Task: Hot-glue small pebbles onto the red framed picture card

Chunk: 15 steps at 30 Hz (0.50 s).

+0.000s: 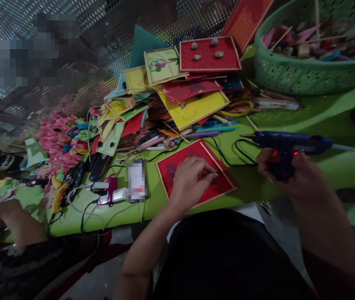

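A red card (224, 181) with thin wooden strips along its edges and dark drawn marks lies on the green table. Above it is my left hand (193, 179), its thumb and fingers pinched together. A tiny dark speck shows by the fingertips, but I cannot make out what they hold. My right hand (305, 175) is wrapped round the handle of a blue glue gun (293, 141), raised to the right of the card. The gun's nozzle points left, a red light glows on it, and a pale glue stick (352, 149) sticks out behind.
Framed cards (193, 110) and pens are heaped at the back. A green basket (308, 77) of scraps stands back right. Left of the card are a phone (136, 181), a power strip (111, 189) and cords. Another person's hands (5, 214) rest at far left, near pink paper flowers (58, 139).
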{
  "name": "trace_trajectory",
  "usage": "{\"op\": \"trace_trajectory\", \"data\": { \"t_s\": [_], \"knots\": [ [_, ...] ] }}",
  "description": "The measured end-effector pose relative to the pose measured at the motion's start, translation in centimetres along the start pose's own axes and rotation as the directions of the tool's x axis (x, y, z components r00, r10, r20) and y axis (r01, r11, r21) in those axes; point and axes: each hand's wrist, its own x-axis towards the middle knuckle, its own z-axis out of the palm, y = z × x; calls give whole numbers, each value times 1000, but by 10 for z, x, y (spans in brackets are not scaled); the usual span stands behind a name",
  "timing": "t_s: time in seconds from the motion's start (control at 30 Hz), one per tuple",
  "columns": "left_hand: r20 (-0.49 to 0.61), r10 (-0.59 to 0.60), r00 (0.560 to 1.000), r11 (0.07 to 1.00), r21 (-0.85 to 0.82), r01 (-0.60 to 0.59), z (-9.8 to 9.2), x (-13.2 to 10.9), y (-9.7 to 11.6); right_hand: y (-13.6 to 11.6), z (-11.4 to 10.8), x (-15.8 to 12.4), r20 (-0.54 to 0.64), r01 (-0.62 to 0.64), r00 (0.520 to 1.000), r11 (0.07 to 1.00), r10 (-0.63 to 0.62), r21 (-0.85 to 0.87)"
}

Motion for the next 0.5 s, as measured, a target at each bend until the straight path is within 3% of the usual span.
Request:
{"op": "trace_trajectory", "data": {
  "t_s": [0.07, 0.2, 0.37, 0.5],
  "knots": [
    [-110, -47, 993, 970, -243, 19, -16, -2, 4, -1, -1, 0, 22, -16, 1000, 1000, 16, 4],
    [-250, -149, 957, 790, -612, -37, -53, -18, 11, -6, 0, -1, -41, -44, 998, 999, 44, 3],
    [-361, -111, 926, 663, -721, -201, -92, -52, 21, -9, 2, 0, -109, -143, 984, 990, 142, -9],
    [-374, -136, 917, 658, -726, -199, -110, -79, 13, -16, 3, -1, -97, -133, 987, 991, 132, -8]
  ]
}}
